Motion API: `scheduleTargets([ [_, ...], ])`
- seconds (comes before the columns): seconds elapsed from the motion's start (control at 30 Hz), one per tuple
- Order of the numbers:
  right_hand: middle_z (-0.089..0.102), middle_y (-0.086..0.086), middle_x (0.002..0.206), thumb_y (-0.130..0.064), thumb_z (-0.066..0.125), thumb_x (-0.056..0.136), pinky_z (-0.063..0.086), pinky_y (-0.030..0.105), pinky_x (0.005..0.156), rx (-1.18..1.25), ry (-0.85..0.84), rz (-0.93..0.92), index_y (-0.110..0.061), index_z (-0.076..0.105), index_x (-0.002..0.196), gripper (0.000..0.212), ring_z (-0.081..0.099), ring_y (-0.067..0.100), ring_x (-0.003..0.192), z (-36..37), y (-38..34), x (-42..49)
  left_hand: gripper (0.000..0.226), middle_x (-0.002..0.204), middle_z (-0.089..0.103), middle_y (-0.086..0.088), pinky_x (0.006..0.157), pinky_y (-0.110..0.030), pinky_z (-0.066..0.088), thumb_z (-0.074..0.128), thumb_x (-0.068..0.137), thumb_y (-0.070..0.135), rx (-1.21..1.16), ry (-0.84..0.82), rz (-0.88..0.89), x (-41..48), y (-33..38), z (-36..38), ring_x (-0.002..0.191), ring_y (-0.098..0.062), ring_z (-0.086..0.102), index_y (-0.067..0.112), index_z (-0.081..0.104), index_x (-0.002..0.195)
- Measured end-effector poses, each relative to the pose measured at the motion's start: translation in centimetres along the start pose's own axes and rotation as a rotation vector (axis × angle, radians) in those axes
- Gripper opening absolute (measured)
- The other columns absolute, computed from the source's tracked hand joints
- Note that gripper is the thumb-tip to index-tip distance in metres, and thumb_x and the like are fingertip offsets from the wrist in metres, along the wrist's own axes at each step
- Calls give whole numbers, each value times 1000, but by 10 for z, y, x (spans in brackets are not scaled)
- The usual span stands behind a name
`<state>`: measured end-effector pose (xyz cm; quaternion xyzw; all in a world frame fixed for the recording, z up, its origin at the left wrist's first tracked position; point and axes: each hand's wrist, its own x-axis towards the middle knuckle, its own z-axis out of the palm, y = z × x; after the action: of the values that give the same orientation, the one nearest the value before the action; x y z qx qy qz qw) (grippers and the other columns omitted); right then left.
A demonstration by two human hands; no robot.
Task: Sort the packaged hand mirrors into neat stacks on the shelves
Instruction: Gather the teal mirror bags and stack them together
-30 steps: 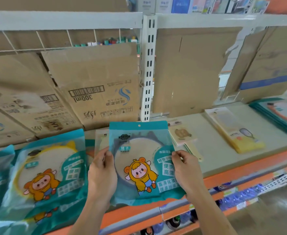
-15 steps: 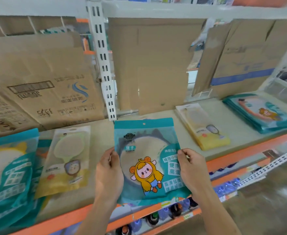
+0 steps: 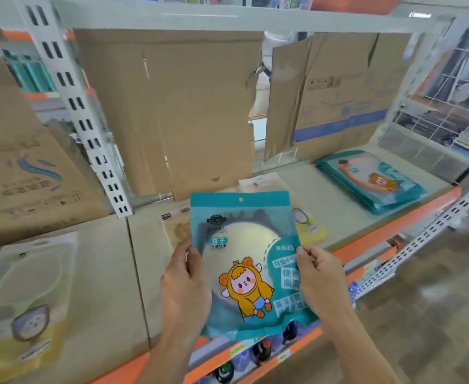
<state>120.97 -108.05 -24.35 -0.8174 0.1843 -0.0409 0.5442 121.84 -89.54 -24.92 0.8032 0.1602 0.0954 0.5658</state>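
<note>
I hold a teal packaged hand mirror [image 3: 244,245] with a yellow cartoon figure upright above the shelf's front edge. My left hand [image 3: 185,286] grips its left side and my right hand [image 3: 319,284] grips its right side. A stack of similar teal mirror packs [image 3: 371,181] lies flat at the right end of the shelf [image 3: 338,206]. A yellow mirror pack [image 3: 308,225] lies partly hidden behind the held pack. Another yellow pack [image 3: 25,297] lies on the shelf at the far left.
Flattened cardboard sheets [image 3: 172,112] lean against the back of the shelf. A white slotted upright [image 3: 81,115] divides the bays. An orange rail [image 3: 394,228] edges the shelf front, with bottles [image 3: 258,353] on the level below. A wire grid [image 3: 449,106] closes the right side.
The view has swung right: the left teal packs have left the frame and the right teal stack has come nearer the centre. Both hands still hold the same pack.
</note>
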Motion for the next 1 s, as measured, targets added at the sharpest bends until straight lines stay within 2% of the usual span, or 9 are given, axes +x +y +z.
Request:
scheduleTargets([
  [0.07, 62, 4, 61, -27, 45, 98, 39, 23, 41, 4, 11, 9, -9, 59, 80, 30, 56, 8, 47, -8, 1, 10, 30, 102, 67, -2, 72, -33, 41, 37, 100, 23, -7, -6, 1, 2, 5, 12, 86, -21, 59, 20, 60, 119],
  [0.23, 63, 10, 63, -26, 46, 98, 40, 27, 43, 10, 42, -24, -8, 61, 78, 31, 53, 12, 48, -33, 5, 44, 24, 90, 63, 4, 66, -30, 42, 37, 101, 23, -43, -6, -12, 11, 19, 51, 77, -4, 56, 20, 58, 113],
  [0.43, 67, 8, 66, -24, 47, 98, 41, 26, 46, -45, 63, -63, -13, 64, 78, 28, 54, 13, 52, -60, 4, 98, 34, 93, 67, -10, 72, -37, 47, 37, 100, 29, 52, 42, 2, 24, 37, 103, 84, -33, 61, 20, 52, 128],
  [0.53, 68, 5, 67, -24, 47, 98, 43, 26, 46, -55, 73, -65, -14, 64, 78, 28, 57, 13, 53, -73, 3, 120, 34, 74, 62, -3, 62, -36, 50, 36, 100, 30, 55, 28, -7, 31, 44, 127, 69, -24, 62, 22, 49, 130],
  [0.6, 69, 4, 68, -24, 47, 98, 46, 29, 50, -62, 76, -63, -15, 64, 78, 28, 61, 17, 58, -83, 3, 134, 33, 65, 57, 5, 50, -22, 39, 36, 100, 27, 33, 20, -15, 35, 49, 143, 59, -11, 56, 19, 50, 129],
  [0.67, 69, 2, 70, -25, 47, 98, 49, 31, 53, -84, 85, -63, -15, 65, 79, 27, 64, 19, 63, -92, 6, 148, 32, 63, 55, 9, 48, -19, 34, 38, 100, 25, -3, 12, -22, 39, 55, 158, 57, -6, 53, 18, 52, 128],
  [0.73, 69, 0, 71, -25, 47, 98, 49, 29, 54, -107, 96, -70, -16, 64, 80, 26, 65, 18, 66, -100, 10, 160, 33, 67, 56, 12, 53, -26, 38, 37, 100, 25, 2, 2, -36, 44, 60, 172, 62, -4, 53, 19, 51, 129],
  [0.87, 69, 0, 72, -24, 48, 97, 46, 25, 53, -118, 92, -67, -19, 63, 78, 25, 65, 16, 66, -113, 14, 178, 36, 84, 65, -4, 66, -35, 44, 35, 100, 28, 15, -13, -42, 50, 66, 191, 78, -26, 59, 22, 50, 132],
  [1.0, 69, 0, 72, -23, 48, 97, 49, 23, 48, -93, 97, -47, -20, 62, 79, 24, 66, 13, 61, -123, 15, 182, 35, 81, 60, 7, 66, -33, 45, 35, 100, 28, 13, -38, -36, 53, 73, 203, 73, -15, 58, 23, 49, 132],
])
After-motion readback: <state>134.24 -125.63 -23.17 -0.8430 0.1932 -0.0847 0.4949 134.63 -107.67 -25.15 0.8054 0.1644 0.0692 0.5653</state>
